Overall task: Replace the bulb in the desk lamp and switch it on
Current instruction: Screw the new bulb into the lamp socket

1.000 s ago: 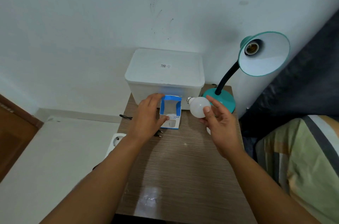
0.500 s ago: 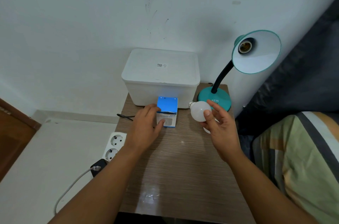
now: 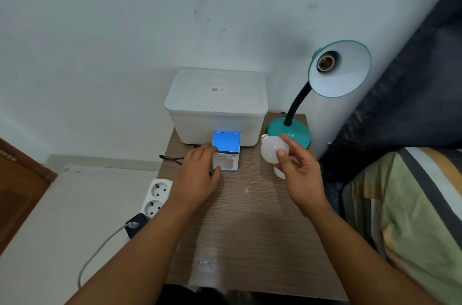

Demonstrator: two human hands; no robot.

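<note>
Right hand (image 3: 298, 177) pinches the white bulb (image 3: 272, 151) between thumb and fingertips, above the table (image 3: 250, 224) in front of the lamp (image 3: 340, 68) base. Advised: turn the metal cap toward the bare socket (image 3: 325, 63), align squarely, then thread gently. Bulb frosted, rounded, intact. Left hand (image 3: 200, 174) grips the blue carton (image 3: 226, 152).

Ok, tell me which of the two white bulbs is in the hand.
The upper bulb, pinched by the right hand with its screw base pointing left. The other bulb lies on the table, mostly hidden behind that hand.
</note>
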